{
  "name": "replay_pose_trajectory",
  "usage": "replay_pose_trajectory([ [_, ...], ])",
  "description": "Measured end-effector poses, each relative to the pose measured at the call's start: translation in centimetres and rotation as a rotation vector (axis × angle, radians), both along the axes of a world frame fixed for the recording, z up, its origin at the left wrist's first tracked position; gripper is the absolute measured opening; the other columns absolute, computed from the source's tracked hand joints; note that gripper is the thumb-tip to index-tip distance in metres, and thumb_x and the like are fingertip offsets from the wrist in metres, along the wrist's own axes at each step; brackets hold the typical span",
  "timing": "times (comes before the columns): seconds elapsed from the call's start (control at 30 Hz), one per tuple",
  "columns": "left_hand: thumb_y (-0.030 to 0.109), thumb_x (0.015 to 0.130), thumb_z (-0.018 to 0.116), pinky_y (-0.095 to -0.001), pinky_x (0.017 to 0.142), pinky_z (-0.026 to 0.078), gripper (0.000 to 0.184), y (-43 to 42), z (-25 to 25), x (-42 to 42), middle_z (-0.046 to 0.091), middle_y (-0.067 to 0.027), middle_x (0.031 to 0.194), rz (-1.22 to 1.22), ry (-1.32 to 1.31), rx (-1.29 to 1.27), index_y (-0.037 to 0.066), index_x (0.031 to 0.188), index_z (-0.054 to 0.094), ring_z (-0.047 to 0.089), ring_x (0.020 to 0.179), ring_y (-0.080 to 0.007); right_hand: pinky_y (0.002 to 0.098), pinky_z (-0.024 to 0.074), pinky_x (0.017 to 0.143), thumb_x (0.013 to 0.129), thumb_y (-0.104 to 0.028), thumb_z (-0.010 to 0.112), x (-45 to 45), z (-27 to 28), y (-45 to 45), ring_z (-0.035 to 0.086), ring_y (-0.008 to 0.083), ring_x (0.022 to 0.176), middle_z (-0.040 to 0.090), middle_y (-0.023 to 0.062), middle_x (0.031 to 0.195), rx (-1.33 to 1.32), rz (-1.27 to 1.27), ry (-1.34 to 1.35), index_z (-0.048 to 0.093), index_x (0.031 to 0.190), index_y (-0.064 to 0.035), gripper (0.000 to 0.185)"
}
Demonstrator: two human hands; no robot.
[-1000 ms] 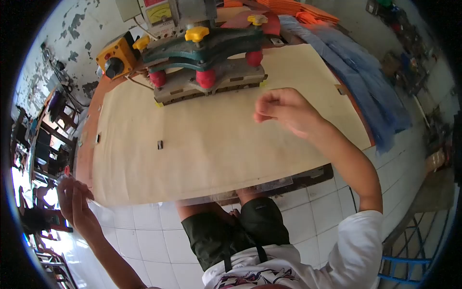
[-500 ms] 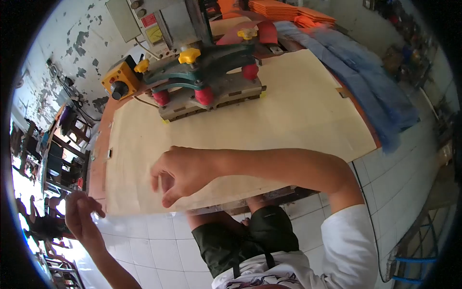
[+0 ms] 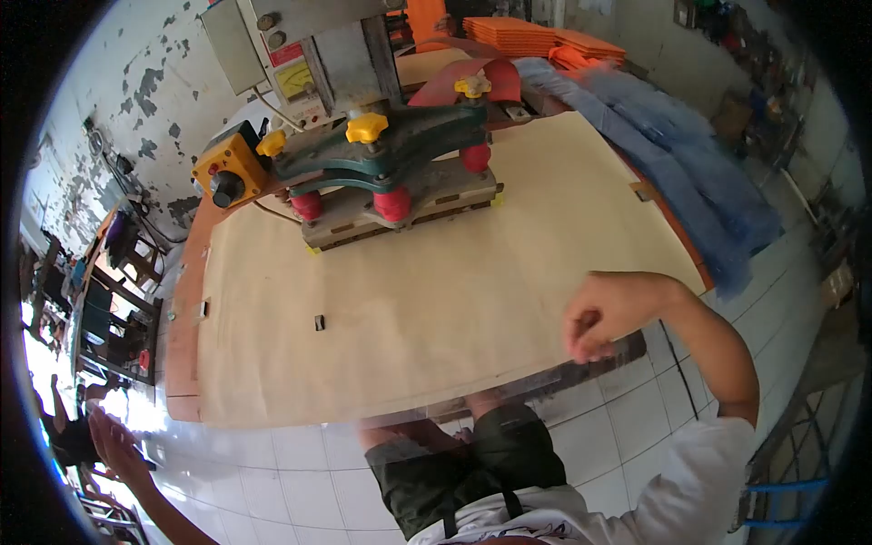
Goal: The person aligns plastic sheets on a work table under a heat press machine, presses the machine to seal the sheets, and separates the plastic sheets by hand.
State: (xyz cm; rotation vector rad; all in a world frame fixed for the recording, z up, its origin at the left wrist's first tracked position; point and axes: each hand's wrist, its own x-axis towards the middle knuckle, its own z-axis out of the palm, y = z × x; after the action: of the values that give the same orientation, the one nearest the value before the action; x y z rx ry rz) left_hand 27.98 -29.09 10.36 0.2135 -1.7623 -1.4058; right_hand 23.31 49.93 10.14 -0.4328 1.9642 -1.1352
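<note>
My right hand [image 3: 604, 313] is over the front right edge of the cream-coloured sheet [image 3: 454, 309], its fingers curled in. Whatever they may hold is hidden. Off the left front corner, my left hand [image 3: 113, 440] hangs over the floor with fingers stretched out, a little blurred; nothing shows in it. A small black piece [image 3: 319, 322] lies on the left part of the sheet. See-through film [image 3: 409, 427] seems to run along the front edge, above my legs. Behind stands a press head [image 3: 400, 209] with yellow knobs and red cushions, touching or just above the sheet.
An orange control box [image 3: 227, 171] with a black knob sits left of the press. Bluish clear plastic [image 3: 654, 163] is draped along the right side. Stacked orange pieces [image 3: 509, 34] lie at the back. A small dark clip [image 3: 203, 309] is at the sheet's left edge.
My right hand has swung from the sheet's left-middle to its right front edge, uncovering the small black piece. My left hand has moved left and down, its fingers straightening.
</note>
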Motion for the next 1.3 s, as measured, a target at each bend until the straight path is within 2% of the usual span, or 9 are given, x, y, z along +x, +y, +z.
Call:
replay_pose_trajectory([
  [0.03,0.03,0.091,0.06,-0.0162,0.051,0.036,0.032,1.7,0.0,-0.7,0.056,0.0041,0.084,-0.098,-0.046,0.034,0.01,0.116,0.057,0.045,0.064,-0.0011,0.0235,0.0494,0.054,0.08,-0.001,0.067,1.1,0.7,1.4,0.061,0.0104,0.059,0.066,0.0083,0.069,0.036,-0.078,0.027,0.067,0.082,0.0027,0.004],
  [0.07,0.03,0.092,0.059,-0.0153,0.045,0.028,0.024,6.4,-0.2,-1.8,0.05,0.0073,0.073,0.051,0.015,-0.046,0.012,0.108,0.058,0.041,0.057,0.0011,0.0235,0.0494,0.054,0.08,-0.001,0.067,2.0,1.3,2.8,0.061,0.0104,0.059,0.066,0.0083,0.069,0.044,-0.079,0.024,0.067,0.082,0.0027,0.004],
  [0.17,0.032,0.093,0.057,-0.0153,0.046,0.026,0.024,8.0,-1.1,-4.1,0.051,0.0068,0.074,0.1,-0.096,0.092,0.013,0.107,0.058,0.041,0.058,0.0004,0.0244,0.0504,0.053,0.081,-0.004,0.068,4.0,2.3,6.6,0.06,0.0103,0.057,0.065,0.0072,0.068,0.168,-0.221,0.078,0.066,0.083,0.0021,0.007],
  [0.47,0.036,0.094,0.054,-0.0184,0.042,0.026,0.025,13.6,-2.8,-11.4,0.045,0.0058,0.063,-0.124,-0.246,-0.051,0.013,0.085,0.056,0.037,0.046,-0.0019,0.0229,0.0487,0.05,0.075,0.003,0.069,2.2,2.4,15.8,0.06,0.0104,0.055,0.065,0.0087,0.068,0.114,-0.647,0.55,0.063,0.075,0.0033,0.006],
  [0.63,0.035,0.093,0.055,-0.0181,0.039,0.026,0.023,11.9,-3.5,-13.1,0.048,0.0054,0.063,-0.21,-0.257,-0.07,0.013,0.085,0.057,0.04,0.045,-0.0013,0.0219,0.049,0.06,0.082,-0.01,0.066,0.4,2.8,17.8,0.058,0.0093,0.064,0.062,0.0029,0.077,-0.012,-0.758,0.541,0.061,0.093,-0.0011,0.015],
  [0.67,0.035,0.093,0.055,-0.0181,0.038,0.026,0.023,11.7,-4.0,-13.5,0.048,0.0053,0.063,-0.183,-0.309,-0.085,0.013,0.084,0.057,0.039,0.044,-0.0014,0.0216,0.0487,0.064,0.083,-0.019,0.067,-0.2,2.3,17.3,0.058,0.0091,0.069,0.061,0.0006,0.085,-0.099,-0.963,0.516,0.057,0.107,-0.0045,0.03],
  [0.8,0.032,0.093,0.055,-0.0191,0.032,0.023,0.023,11.9,-6.3,-14.9,0.047,0.0047,0.06,-0.136,-0.359,-0.154,0.012,0.083,0.058,0.037,0.038,-0.0018,0.0244,0.0495,0.062,0.083,-0.022,0.069,-3.2,-1.7,18.2,0.06,0.011,0.069,0.06,0.002,0.091,-0.107,-1.157,0.468,0.052,0.12,-0.0066,0.043],
  [1.13,0.027,0.088,0.059,-0.0229,0.03,0.02,0.022,13.5,-9.4,-18.1,0.046,0.0025,0.055,-0.076,-0.487,-0.129,0.007,0.08,0.063,0.032,0.032,-0.0046,0.0287,0.047,0.047,0.077,-0.014,0.074,-8.4,-7.2,17.7,0.059,0.014,0.058,0.066,0.013,0.094,0.262,-1.185,0.76,0.055,0.114,0.0007,0.045],
  [1.3,0.024,0.083,0.06,-0.028,0.037,0.032,0.023,12.3,-12.3,-19.3,0.049,-0.0003,0.056,-0.026,-0.536,-0.361,0.002,0.075,0.063,0.044,0.042,-0.0101,0.0289,0.0445,0.046,0.072,-0.014,0.078,-9.4,-8.0,18.3,0.06,0.0143,0.059,0.066,0.012,0.089,0.378,-1.143,0.784,0.057,0.11,0.0024,0.046],
])
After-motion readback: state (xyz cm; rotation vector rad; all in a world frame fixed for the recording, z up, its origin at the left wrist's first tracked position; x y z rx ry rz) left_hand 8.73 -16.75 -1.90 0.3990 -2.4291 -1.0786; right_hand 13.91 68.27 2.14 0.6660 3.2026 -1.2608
